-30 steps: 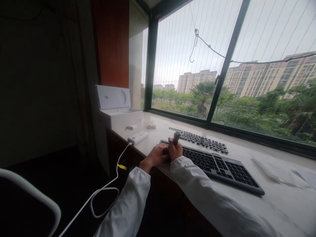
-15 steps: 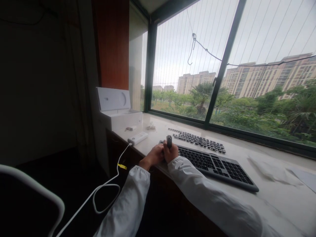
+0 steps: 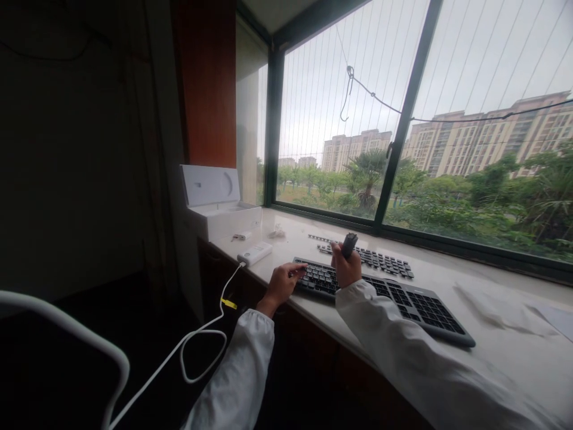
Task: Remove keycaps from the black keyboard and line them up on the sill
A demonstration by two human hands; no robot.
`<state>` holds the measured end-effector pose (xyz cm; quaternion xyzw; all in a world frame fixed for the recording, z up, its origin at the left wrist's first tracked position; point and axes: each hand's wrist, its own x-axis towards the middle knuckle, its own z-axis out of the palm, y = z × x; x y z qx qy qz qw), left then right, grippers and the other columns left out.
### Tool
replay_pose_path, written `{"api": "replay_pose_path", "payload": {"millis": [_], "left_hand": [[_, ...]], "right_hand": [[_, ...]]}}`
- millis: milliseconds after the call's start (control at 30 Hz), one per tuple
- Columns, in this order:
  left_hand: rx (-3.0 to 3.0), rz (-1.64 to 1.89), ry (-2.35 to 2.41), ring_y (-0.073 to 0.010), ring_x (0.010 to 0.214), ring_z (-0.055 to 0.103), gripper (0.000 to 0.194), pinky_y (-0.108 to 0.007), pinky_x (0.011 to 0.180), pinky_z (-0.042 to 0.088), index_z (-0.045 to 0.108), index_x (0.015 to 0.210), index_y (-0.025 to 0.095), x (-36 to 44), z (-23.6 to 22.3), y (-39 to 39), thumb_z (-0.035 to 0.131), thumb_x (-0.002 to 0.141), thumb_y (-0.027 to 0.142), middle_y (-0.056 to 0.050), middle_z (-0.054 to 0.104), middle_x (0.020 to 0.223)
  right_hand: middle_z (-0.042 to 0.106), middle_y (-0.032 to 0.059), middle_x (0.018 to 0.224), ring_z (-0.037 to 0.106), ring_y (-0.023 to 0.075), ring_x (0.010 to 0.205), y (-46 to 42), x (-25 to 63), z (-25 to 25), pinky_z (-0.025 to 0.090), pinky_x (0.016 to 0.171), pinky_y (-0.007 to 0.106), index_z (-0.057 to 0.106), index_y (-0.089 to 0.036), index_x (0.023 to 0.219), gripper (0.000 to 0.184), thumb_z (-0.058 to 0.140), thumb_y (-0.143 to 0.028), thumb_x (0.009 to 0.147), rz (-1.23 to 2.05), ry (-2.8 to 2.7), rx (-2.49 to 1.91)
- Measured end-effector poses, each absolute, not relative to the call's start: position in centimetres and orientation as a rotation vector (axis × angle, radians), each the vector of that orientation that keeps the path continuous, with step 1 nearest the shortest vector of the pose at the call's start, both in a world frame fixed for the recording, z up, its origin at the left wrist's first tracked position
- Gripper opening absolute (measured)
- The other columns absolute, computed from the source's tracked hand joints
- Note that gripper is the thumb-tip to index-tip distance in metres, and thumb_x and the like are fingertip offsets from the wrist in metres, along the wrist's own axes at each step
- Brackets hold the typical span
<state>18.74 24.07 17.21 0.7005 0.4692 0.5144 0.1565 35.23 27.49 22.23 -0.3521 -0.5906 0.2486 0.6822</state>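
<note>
A black keyboard [image 3: 425,307] lies along the front of the white counter. Over its left end is my left hand [image 3: 282,283], thumb and forefinger drawn together close to the keys; whatever they pinch, if anything, is too small to make out. My right hand [image 3: 347,270] is wrapped round a short black tool [image 3: 350,243] whose end sticks up out of the fist, above the middle of the keyboard. Its exact kind is not clear. Behind the keyboard, loose black keycaps [image 3: 389,263] are laid out in rows, partly hidden by my right hand.
On the left stand an open white box [image 3: 228,221] and a white power bank [image 3: 255,253] with a white cable [image 3: 201,328] hanging off the edge. A small white item [image 3: 242,236] and crumpled plastic [image 3: 277,231] lie nearby. Clear plastic bags [image 3: 501,307] are at right.
My hands have come apart. The right one has moved right and up with the black tool, while the left stays at the keyboard's left end, fingers now over the keys. The view shifted slightly.
</note>
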Motion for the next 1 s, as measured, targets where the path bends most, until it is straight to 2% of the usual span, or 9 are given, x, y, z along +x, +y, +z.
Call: {"api": "replay_pose_path", "payload": {"millis": [133,233,333,500,667,767,900,1000], "left_hand": [[2.02,1.52,1.342,-0.0166,0.095,0.061,0.025,-0.03,0.084,0.048,0.066,0.106,0.021,19.1,17.4,23.5,0.053,0.086,0.026,-0.003,0.067,0.106],[2.072,1.574,1.349,-0.0164,0.094,0.06,0.021,-0.03,0.086,0.047,0.067,0.1,0.021,19.9,17.7,22.5,0.052,0.086,0.027,-0.003,0.067,0.101],[2.114,1.581,1.333,-0.0163,0.096,0.059,0.021,-0.03,0.088,0.045,0.066,0.099,0.021,21.2,18.0,20.8,0.049,0.089,0.03,-0.003,0.066,0.101],[2.197,1.411,1.309,-0.0177,0.096,0.058,0.021,-0.03,0.088,0.044,0.065,0.098,0.022,23.2,18.0,18.5,0.048,0.089,0.032,-0.004,0.065,0.1],[2.301,1.314,1.346,-0.0159,0.092,0.057,0.021,-0.029,0.085,0.043,0.063,0.096,0.022,23.7,17.8,17.9,0.045,0.091,0.031,-0.002,0.064,0.096],[2.377,1.238,1.402,-0.0171,0.094,0.056,0.022,-0.03,0.085,0.042,0.062,0.097,0.022,23.7,17.8,17.8,0.043,0.092,0.031,-0.002,0.064,0.097],[2.426,1.174,1.46,-0.019,0.095,0.056,0.024,-0.032,0.084,0.041,0.062,0.1,0.022,23.7,17.7,17.6,0.042,0.092,0.033,-0.004,0.064,0.097],[2.408,1.192,1.413,-0.0182,0.097,0.056,0.025,-0.031,0.086,0.042,0.061,0.104,0.024,23.8,17.9,17.5,0.041,0.092,0.032,-0.003,0.064,0.1]], "right_hand": [[0.041,-0.0044,0.042,0.035,0.0099,0.044,26.4,39.5,22.7,0.028,0.048,0.024,0.052,-0.019,0.051,0.034,0.067,-0.043,0.069,0.232,-1.733,-0.848],[0.055,-0.0014,0.057,0.045,0.0119,0.051,24.9,42.2,21.7,0.034,0.054,0.025,0.059,-0.02,0.065,0.018,0.062,-0.033,0.077,0.016,-2.091,-0.751],[0.06,0.0036,0.069,0.052,0.0156,0.064,23.5,43.9,20.4,0.039,0.063,0.028,0.061,-0.021,0.075,0.013,0.053,-0.026,0.084,-0.186,-2.298,-0.639],[0.063,0.0041,0.077,0.056,0.0169,0.073,22.2,43.9,19.4,0.039,0.074,0.032,0.063,-0.023,0.097,0.016,0.052,-0.026,0.085,-0.387,-2.329,-0.571],[0.063,0.002,0.073,0.057,0.015,0.068,21.9,42.9,19.0,0.037,0.077,0.032,0.055,-0.021,0.115,0.029,0.05,-0.025,0.087,-0.35,-2.32,-0.541],[0.064,0.0018,0.072,0.058,0.0143,0.068,22.0,42.8,18.6,0.036,0.076,0.032,0.055,-0.02,0.116,0.029,0.051,-0.023,0.087,-0.325,-2.283,-0.548],[0.066,0.0022,0.075,0.058,0.0133,0.066,22.2,43.0,18.4,0.035,0.076,0.031,0.059,-0.021,0.106,0.02,0.051,-0.022,0.088,-0.295,-2.284,-0.534],[0.063,0.0003,0.068,0.057,0.0124,0.063,22.4,43.0,18.4,0.035,0.075,0.031,0.06,-0.021,0.1,0.015,0.053,-0.025,0.087,-0.274,-2.274,-0.541]]}}
